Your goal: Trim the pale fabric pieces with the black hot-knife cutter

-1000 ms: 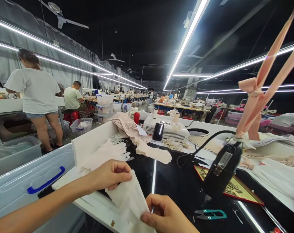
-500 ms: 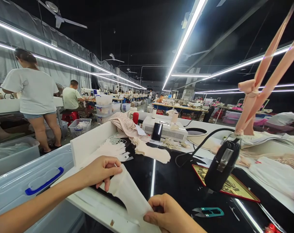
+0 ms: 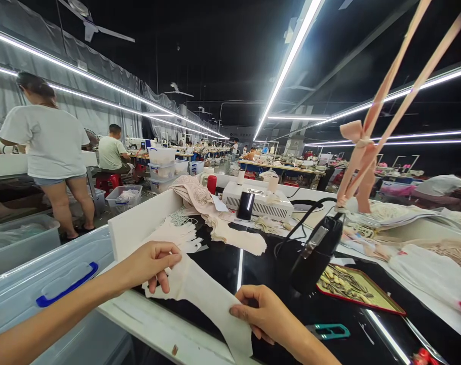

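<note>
A cream-white fabric piece [image 3: 205, 286] stretches between my hands above the near edge of the black tabletop. My left hand [image 3: 156, 263] pinches its upper left end between thumb and fingers. At the right, my right hand [image 3: 259, 309] grips the fabric's edge with thumb and forefinger, and a strip hangs down below it. Teal thread snips [image 3: 331, 331] lie just right of my right hand, their blades hidden behind the wrist. Beyond my left hand lies a pile of cut white pieces [image 3: 175, 235]; a stack of cream pieces [image 3: 238, 238] is farther right.
A black device [image 3: 317, 248] hangs on peach fabric strips over the table, near a red-rimmed tray [image 3: 382, 299]. A phone [image 3: 245, 205] leans against a white machine box [image 3: 268, 200]. A lidded plastic bin [image 3: 74, 263] stands left. A standing person [image 3: 55, 142] is farther left.
My right hand has moved slightly right and up, pulling the fabric straighter. My left hand has shifted slightly left. The hanging black device has swung left, uncovering more of the tray.
</note>
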Available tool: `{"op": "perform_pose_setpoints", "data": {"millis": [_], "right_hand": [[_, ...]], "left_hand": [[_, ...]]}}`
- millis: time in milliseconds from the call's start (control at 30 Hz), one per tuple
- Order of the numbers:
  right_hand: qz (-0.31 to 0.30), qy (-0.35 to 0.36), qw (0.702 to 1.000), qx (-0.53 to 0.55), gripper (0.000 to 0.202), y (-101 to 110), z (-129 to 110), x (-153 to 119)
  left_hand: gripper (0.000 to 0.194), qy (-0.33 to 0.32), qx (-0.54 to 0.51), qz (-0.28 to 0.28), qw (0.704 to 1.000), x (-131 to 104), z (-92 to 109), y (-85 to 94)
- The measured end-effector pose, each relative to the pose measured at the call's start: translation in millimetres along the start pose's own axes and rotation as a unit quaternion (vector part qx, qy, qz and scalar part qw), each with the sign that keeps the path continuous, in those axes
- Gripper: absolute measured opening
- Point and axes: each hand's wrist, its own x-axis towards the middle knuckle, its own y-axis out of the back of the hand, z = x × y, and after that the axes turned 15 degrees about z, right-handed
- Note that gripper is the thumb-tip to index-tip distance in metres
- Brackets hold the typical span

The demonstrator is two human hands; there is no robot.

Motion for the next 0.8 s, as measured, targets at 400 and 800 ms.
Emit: {"op": "perform_pose_setpoints", "data": {"millis": [400, 800], "right_hand": [[0.057, 0.021, 0.995, 0.081, 0.042, -4, 21, 30], [0.298, 0.103, 0.94, 0.13, 0.054, 34, 28, 91]], "left_hand": [[0.063, 0.042, -0.003, 0.008, 0.999, 12, -12, 1.3], [0.044, -0.192, 0.061, 0.034, 0.979, 100, 26, -22.3]]}}
